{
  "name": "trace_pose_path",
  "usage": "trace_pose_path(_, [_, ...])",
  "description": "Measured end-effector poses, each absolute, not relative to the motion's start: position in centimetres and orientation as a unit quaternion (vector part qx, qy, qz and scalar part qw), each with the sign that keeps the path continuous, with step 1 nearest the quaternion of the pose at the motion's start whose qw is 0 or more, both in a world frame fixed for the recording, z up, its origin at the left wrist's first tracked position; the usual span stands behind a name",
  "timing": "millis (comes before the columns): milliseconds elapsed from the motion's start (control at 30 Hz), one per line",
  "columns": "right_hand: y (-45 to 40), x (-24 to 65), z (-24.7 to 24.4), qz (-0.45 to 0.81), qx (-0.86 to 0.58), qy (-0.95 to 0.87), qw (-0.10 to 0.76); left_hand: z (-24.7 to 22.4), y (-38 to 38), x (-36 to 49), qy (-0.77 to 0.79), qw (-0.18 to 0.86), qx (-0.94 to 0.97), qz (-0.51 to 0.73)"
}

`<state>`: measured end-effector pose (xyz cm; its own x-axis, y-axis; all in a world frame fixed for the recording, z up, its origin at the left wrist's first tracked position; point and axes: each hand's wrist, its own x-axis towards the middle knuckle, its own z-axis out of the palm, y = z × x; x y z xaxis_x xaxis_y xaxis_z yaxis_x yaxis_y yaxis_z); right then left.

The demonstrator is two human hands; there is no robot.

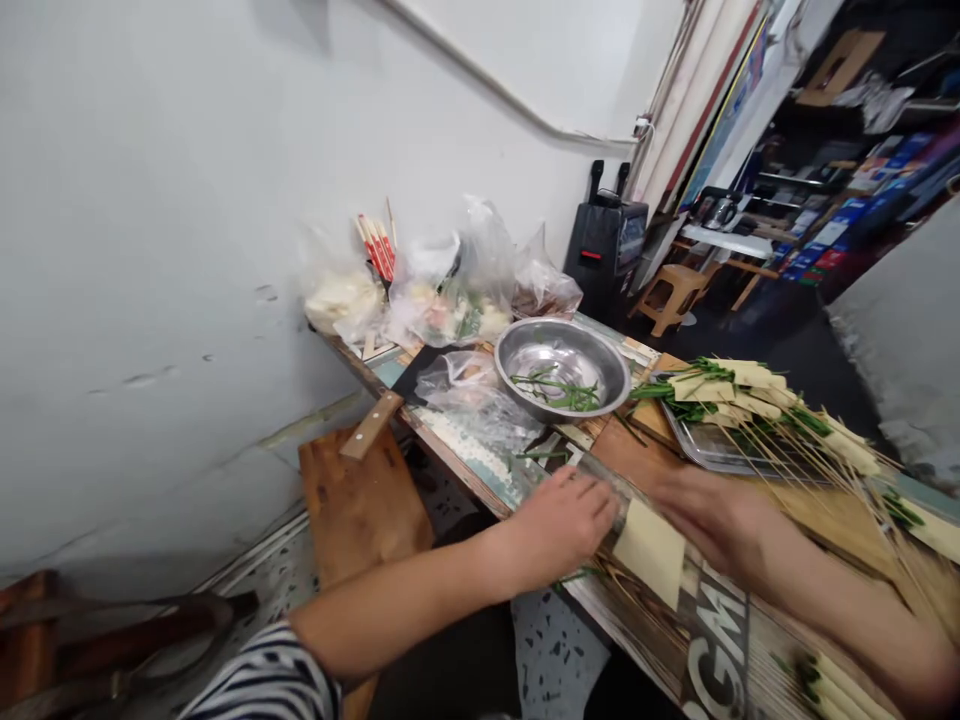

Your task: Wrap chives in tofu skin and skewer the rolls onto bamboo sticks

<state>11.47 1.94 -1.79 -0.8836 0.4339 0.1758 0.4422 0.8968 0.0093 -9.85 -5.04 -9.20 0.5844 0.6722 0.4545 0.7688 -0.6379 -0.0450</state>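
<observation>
A pale yellow square sheet of tofu skin (651,552) lies flat near the table's front edge, between my two hands. My left hand (564,518) is at the sheet's left edge with its fingers curled down together; whatever they pinch is hidden. On the sheet's far right side is my right hand (709,515), smeared by motion, so its fingers do not show clearly. Beyond it, a metal tray (709,455) carries several skewered tofu skin rolls (750,385) with green stalks inside. Loose green stalks (577,396) lie in a steel bowl (517,400) beyond my left hand.
A knife with a wooden handle (371,425) juts over the table's left edge above a wooden stool (360,500). Plastic bags of food (457,310) and red-wrapped chopsticks (377,248) line the wall. A black speaker (604,240) stands behind. More rolls (840,690) are at lower right.
</observation>
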Motion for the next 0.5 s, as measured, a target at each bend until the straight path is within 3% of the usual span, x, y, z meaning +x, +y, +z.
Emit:
trace_pose_path(67, [6.5,7.5,0.2,-0.007,-0.213,-0.973,0.086,-8.9,-4.2,-11.7,-0.455,0.157,-0.832,-0.276])
trace_pose_path(200, [16.7,-2.2,0.4,-0.033,-0.252,-0.967,-0.029,-9.3,-2.1,-14.8,-0.506,0.203,-0.733,-0.406])
trace_pose_path(333, [23.1,-8.5,-3.4,-0.034,-0.269,-0.955,-0.123,-10.2,-0.6,-16.7,-0.506,0.199,-0.73,-0.413])
trace_pose_path(500, [21.6,-7.3,-5.9,0.024,-0.227,-0.962,-0.15,-9.7,0.2,-17.3,-0.5,0.183,-0.75,-0.393])
